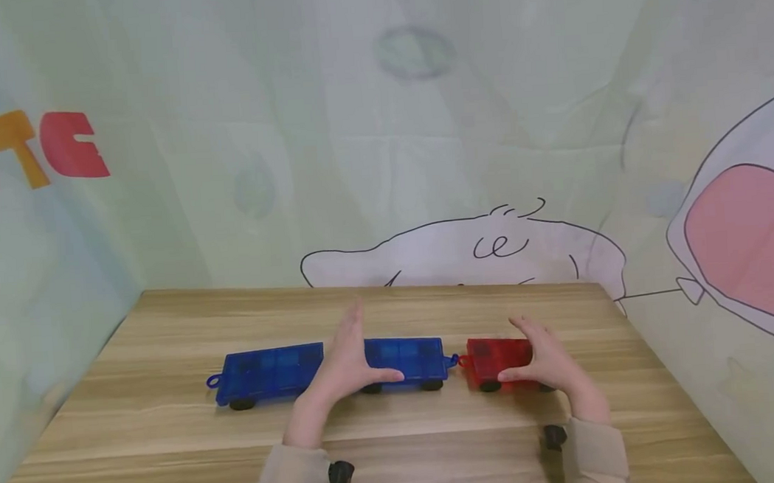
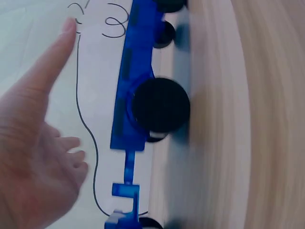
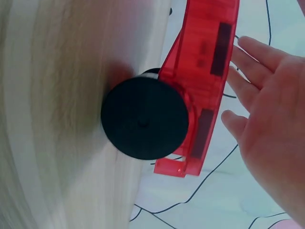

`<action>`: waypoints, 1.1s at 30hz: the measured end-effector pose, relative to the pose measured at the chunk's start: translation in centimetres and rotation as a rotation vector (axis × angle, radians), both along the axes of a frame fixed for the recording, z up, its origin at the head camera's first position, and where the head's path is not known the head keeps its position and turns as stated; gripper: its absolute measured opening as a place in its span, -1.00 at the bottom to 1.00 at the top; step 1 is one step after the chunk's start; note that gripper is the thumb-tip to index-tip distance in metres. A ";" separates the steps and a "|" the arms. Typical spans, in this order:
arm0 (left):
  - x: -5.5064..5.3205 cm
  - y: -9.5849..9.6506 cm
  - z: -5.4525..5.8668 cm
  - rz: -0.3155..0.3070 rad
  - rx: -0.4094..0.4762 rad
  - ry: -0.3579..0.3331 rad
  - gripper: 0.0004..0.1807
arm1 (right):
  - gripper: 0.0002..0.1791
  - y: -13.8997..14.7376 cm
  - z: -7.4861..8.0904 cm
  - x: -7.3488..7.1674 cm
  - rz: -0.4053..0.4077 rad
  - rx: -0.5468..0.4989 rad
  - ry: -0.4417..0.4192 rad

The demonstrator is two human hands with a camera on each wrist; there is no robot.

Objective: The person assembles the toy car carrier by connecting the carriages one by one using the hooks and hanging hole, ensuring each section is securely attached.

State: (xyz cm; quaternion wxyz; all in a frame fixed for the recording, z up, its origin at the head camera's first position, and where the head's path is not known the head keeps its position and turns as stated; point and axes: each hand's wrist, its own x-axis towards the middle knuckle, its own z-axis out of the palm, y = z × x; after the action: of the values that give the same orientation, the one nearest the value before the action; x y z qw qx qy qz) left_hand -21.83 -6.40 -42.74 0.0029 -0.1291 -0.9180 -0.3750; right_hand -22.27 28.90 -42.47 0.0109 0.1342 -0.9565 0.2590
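Two translucent blue toy train cars, the left one (image 1: 271, 370) and the middle one (image 1: 424, 357), stand in a row on black wheels. A translucent red toy train car (image 1: 483, 357) follows at the right, its red loop at the middle car's blue hook. My left hand (image 1: 342, 359) hovers over the junction of the blue cars, thumb and fingers spread apart and hiding part of both. In the left wrist view a blue coupling (image 2: 129, 167) shows below a car's end. My right hand (image 3: 271, 102) is beside the red car, straight fingers near its upper edge, gripping nothing.
The cars stand across the middle of a wooden table (image 1: 440, 460). Behind it hangs a pale printed cloth (image 1: 329, 164) with a cartoon outline, letters and a heart balloon. A small black device (image 1: 341, 475) sits at my left cuff, another (image 1: 555, 436) at my right.
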 end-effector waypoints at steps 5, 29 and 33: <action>0.1 0.5 -0.4 -0.046 -0.033 -0.028 0.47 | 0.19 0.2 -0.3 -0.1 0.024 0.023 -0.015; 0.0 1.1 -1.4 -0.069 -0.086 -0.027 0.13 | 0.03 -0.2 -1.1 -0.1 0.041 0.005 -0.140; -0.1 1.1 -1.5 -0.075 -0.084 -0.024 0.12 | 0.02 -0.1 -1.0 -0.1 0.044 0.003 -0.134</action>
State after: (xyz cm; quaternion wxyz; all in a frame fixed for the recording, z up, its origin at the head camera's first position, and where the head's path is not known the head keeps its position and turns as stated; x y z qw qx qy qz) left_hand -21.92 -5.34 -44.22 -0.0275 -0.1589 -0.9274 -0.3374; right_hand -22.37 28.82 -43.50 -0.0588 0.1377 -0.9522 0.2663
